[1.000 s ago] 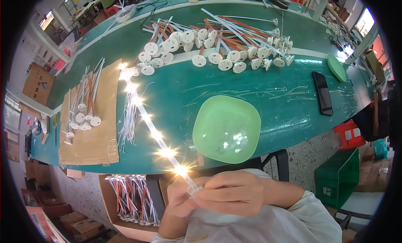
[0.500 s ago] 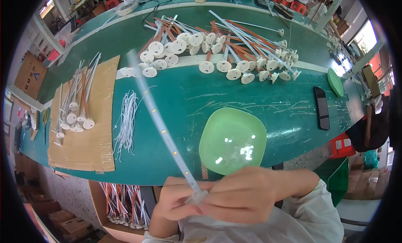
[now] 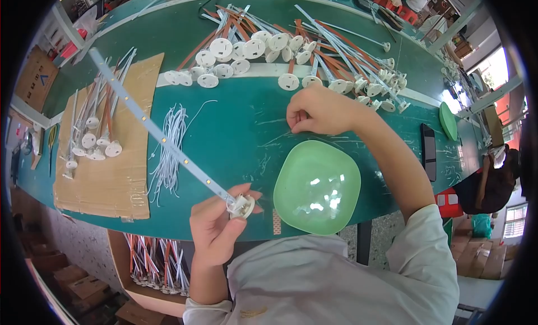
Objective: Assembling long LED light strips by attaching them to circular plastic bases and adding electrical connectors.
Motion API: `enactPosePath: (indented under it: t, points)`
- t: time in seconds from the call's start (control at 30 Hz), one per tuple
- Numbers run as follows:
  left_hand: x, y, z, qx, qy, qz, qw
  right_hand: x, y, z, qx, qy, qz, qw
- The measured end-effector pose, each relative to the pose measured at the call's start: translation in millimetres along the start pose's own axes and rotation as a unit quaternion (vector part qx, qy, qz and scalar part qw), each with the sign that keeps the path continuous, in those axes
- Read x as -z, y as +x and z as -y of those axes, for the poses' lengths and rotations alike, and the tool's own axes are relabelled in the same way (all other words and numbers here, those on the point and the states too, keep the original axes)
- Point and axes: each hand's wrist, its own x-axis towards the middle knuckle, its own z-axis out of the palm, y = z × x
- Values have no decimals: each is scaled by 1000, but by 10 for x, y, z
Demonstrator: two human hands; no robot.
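My left hand (image 3: 213, 227) grips the white round base (image 3: 244, 206) of an LED strip (image 3: 164, 140) between thumb and fingers. The strip, dotted with small yellow LEDs, slants up and left over the cardboard. Beyond the green bowl (image 3: 316, 185), my right hand (image 3: 320, 109) is low over the green table (image 3: 224, 129). Its fingers are curled together, and whatever they hold, if anything, is hidden. Thin pale strands or scratches show on the table beside it. Just past that hand lie several similar strips with round white bases (image 3: 288, 82).
A bundle of thin white wires (image 3: 170, 151) lies left of centre. More strips rest on a cardboard sheet (image 3: 131, 179). A black phone (image 3: 428, 151) and a second green bowl (image 3: 447, 121) are at right. Below the table, a carton (image 3: 120, 263) holds many strips.
My right hand has left the strip's base and reached forward past the bowl. My left hand keeps the base, now left of the bowl, and the strip leans further left.
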Motion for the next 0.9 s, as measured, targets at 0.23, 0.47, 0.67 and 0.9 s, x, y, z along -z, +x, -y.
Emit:
enactPosePath:
  t: [0.23,0.47,0.67,0.9]
  points:
    - [-18,36,-11,-1,34,22,999,-151,-83,29,-15,23,-91,995]
    - [-68,13,-3,3,64,18,998,-199,-101,138,-32,-85,-70,993]
    - [-94,-48,-11,18,78,20,997,-266,-264,138,-13,-86,-109,990]
    - [-234,-327,-151,-71,58,-85,992,-602,-1237,1222,54,158,-432,886]
